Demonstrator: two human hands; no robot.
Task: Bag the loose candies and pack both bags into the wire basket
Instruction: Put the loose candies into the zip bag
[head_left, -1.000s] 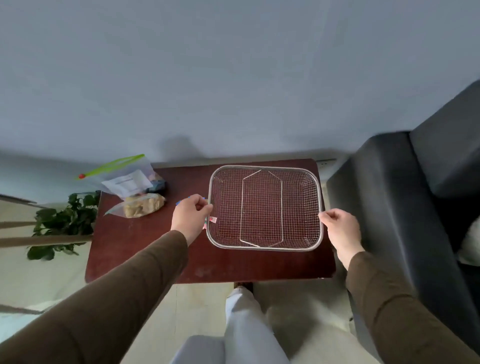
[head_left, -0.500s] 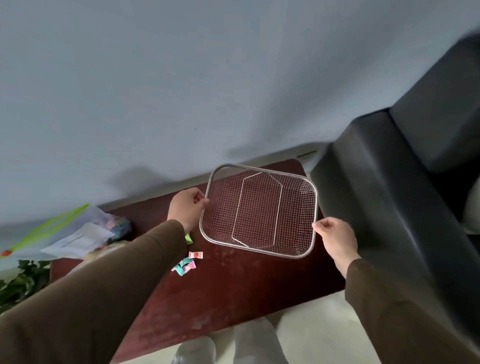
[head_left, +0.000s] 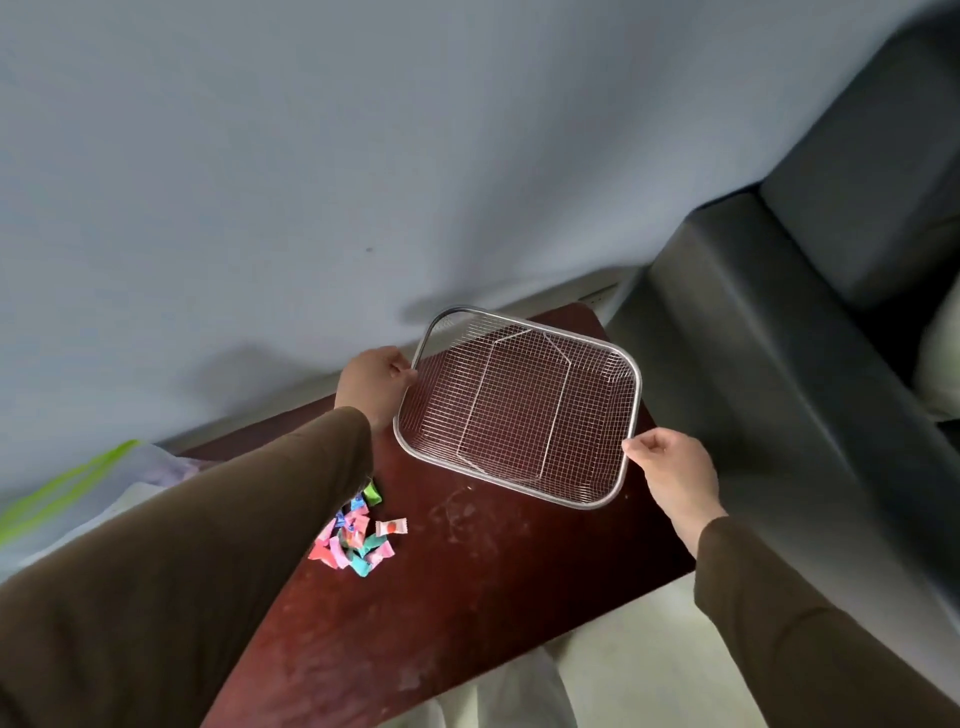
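Observation:
I hold the empty wire basket (head_left: 615, 486) by its rim, tilted, at the far right of the dark red table (head_left: 493, 571). My left hand (head_left: 376, 382) grips the basket's left edge. My right hand (head_left: 670, 467) grips its near right corner. A pile of loose wrapped candies (head_left: 358, 535), pink, teal and green, lies on the table just right of my left sleeve. A clear zip bag with a green seal (head_left: 67, 483) shows at the far left, mostly hidden behind my left arm.
A dark grey sofa (head_left: 805, 338) stands close against the table's right side. A pale wall runs behind the table. The floor and my light trousers (head_left: 509, 696) show below the table's front edge.
The basket has moved right and back across the table with both hands on it, uncovering the pile of candies. My view has swung right, so the bags slid toward the left edge.

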